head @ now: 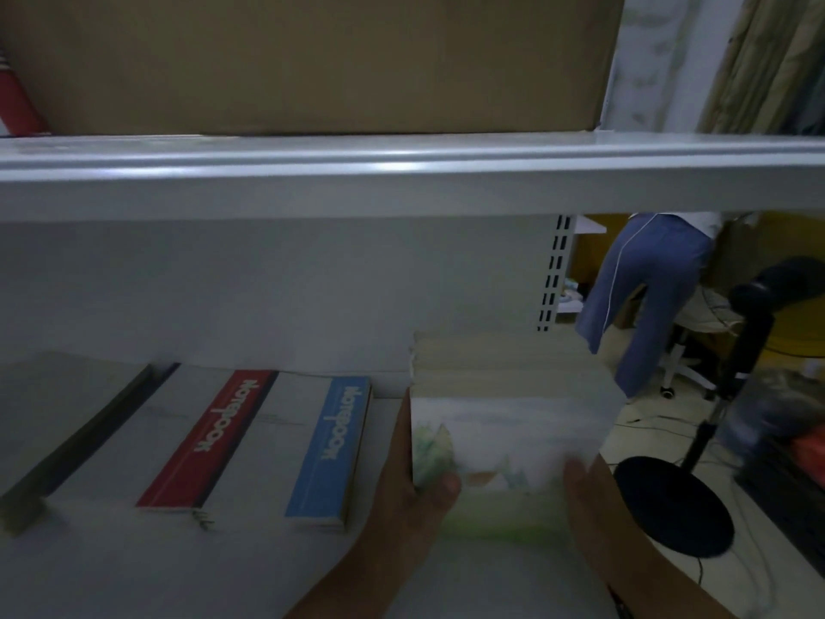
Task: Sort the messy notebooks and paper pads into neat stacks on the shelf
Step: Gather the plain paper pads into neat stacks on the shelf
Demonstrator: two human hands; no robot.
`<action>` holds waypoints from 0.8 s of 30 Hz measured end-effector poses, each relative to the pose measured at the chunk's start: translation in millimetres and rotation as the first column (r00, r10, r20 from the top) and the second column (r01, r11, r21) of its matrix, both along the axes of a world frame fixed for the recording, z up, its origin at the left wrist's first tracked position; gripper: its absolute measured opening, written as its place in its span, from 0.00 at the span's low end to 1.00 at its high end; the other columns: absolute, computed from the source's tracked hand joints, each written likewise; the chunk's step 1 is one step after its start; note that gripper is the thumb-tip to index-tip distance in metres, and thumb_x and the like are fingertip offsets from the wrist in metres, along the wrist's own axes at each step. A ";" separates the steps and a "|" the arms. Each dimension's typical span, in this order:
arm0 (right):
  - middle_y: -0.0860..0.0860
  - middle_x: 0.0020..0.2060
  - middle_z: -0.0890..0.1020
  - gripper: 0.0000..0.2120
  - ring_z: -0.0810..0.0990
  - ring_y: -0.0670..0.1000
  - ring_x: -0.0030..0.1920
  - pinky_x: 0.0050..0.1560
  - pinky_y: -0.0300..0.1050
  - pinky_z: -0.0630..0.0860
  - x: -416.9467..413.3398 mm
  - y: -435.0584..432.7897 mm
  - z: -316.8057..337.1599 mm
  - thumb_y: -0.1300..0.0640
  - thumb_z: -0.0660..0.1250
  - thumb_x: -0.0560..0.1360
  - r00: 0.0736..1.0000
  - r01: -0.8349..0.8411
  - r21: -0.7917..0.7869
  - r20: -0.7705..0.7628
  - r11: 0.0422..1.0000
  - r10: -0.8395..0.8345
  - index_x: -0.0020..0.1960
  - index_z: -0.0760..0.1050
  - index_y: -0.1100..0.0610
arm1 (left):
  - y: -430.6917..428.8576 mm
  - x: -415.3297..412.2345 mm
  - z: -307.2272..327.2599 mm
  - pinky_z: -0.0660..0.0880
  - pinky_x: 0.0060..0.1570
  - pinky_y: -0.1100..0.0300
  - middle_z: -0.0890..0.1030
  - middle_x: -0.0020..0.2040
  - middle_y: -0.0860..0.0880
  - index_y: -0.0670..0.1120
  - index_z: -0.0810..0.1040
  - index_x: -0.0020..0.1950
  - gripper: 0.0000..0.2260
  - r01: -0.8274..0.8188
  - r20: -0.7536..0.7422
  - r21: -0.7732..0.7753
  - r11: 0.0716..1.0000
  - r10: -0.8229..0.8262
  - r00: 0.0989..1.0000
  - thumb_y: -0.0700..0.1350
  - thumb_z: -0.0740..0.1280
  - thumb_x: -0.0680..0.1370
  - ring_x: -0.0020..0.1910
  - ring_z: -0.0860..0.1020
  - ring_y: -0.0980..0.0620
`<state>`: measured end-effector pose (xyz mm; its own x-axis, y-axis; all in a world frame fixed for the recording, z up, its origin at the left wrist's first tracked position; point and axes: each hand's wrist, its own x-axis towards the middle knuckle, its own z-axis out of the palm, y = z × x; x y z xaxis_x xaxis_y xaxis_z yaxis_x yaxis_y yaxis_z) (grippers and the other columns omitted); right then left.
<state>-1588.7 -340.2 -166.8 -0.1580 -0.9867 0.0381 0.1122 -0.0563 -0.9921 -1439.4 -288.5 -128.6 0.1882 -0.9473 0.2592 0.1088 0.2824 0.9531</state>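
Note:
A thick stack of paper pads [504, 422] with a pale green landscape cover is at the right end of the white shelf [111, 569]. My left hand [408, 480] grips its left side, thumb on the cover. On the stack's right side my right hand [585, 493] holds it. The stack is motion-blurred. To the left lie a blue-spined notebook stack [332, 449], a red-spined notebook stack [210, 440] and a dark-spined one [76, 435], side by side on the shelf.
An upper shelf edge [402, 172] runs across above, with a large cardboard box [303, 60] on it. Beyond the shelf's right end stand a black floor stand [674, 507], cables, and a person in blue trousers [643, 297].

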 end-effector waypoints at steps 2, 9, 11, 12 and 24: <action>0.49 0.41 0.74 0.03 0.75 0.42 0.41 0.46 0.43 0.72 -4.3 5.0 5.9 0.62 0.60 0.79 0.993 -0.085 0.041 -0.077 0.996 0.088 0.53 0.68 0.59 | -2.8 -0.5 -8.1 0.67 0.39 0.84 0.75 0.48 0.79 0.55 0.50 0.73 0.37 0.016 0.006 0.004 1.000 -0.016 1.000 0.35 0.66 0.73 0.42 0.70 0.85; 0.62 0.63 0.73 0.65 0.73 0.60 0.65 0.67 0.55 0.68 -2.5 13.5 10.6 0.19 0.61 0.51 0.972 -0.077 -0.115 -0.229 0.990 0.049 0.70 0.64 0.68 | -10.6 34.4 -12.6 0.76 0.42 0.71 0.84 0.50 0.58 0.40 0.66 0.68 0.42 0.167 0.029 0.069 0.984 -0.169 0.985 0.49 0.81 0.59 0.49 0.81 0.65; 0.57 0.53 0.78 0.65 0.79 0.47 0.55 0.56 0.41 0.75 -3.8 16.2 15.6 0.17 0.60 0.47 0.970 -0.066 -0.176 -0.243 0.982 0.022 0.65 0.69 0.66 | -16.2 45.7 -7.7 0.78 0.44 0.65 0.84 0.52 0.53 0.42 0.69 0.64 0.43 0.219 0.064 0.078 0.973 -0.224 0.972 0.52 0.83 0.54 0.52 0.82 0.56; 0.51 0.47 0.78 0.57 0.79 0.40 0.51 0.49 0.29 0.74 -1.9 14.8 16.5 0.19 0.62 0.49 0.974 -0.049 -0.214 -0.224 0.976 0.000 0.61 0.71 0.63 | -18.6 48.3 -6.1 0.78 0.46 0.62 0.84 0.54 0.51 0.43 0.70 0.63 0.43 0.226 0.088 0.078 0.971 -0.233 0.969 0.53 0.83 0.53 0.54 0.82 0.54; 0.54 0.41 0.80 0.34 0.79 0.51 0.40 0.38 0.41 0.72 5.5 -29.6 83.7 0.28 0.53 0.69 0.837 -0.141 0.405 -0.439 0.903 0.328 0.49 0.75 0.57 | -48.2 57.2 43.8 0.81 0.38 0.57 0.86 0.42 0.42 0.41 0.84 0.47 0.19 0.002 0.157 0.533 0.846 -0.101 0.982 0.56 0.75 0.67 0.39 0.84 0.45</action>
